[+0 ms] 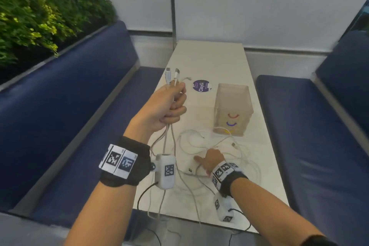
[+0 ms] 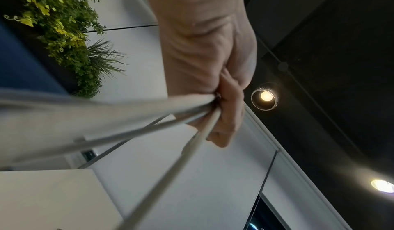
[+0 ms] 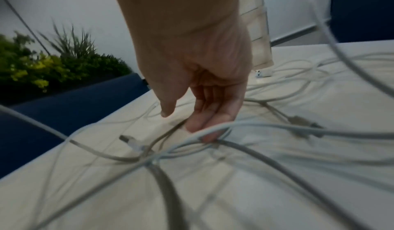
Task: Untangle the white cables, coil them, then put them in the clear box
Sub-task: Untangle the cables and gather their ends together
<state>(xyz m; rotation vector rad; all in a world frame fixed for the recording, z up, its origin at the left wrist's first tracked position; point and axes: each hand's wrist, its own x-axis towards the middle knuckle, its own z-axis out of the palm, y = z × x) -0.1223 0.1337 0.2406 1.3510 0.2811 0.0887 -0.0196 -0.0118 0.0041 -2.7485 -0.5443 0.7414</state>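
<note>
Now the left hand is up above the table, fingers curled tight round a bunch of cables, several plug ends sticking out above the fist. The strands drop slack from that grip down to the tabletop. Down there the right hand reaches into the loose tangle, fingers nearly straight and relaxed, tips touching a strand but gripping nothing. The box stands upright just beyond the tangle, no coil visible inside. So this is the untangling step, with coiling and boxing not yet begun. The next move likely calls for the right hand to pinch one strand near the crossing and draw it free of the others, while the left keeps the ends together. A hard pull could cinch the knot.
</note>
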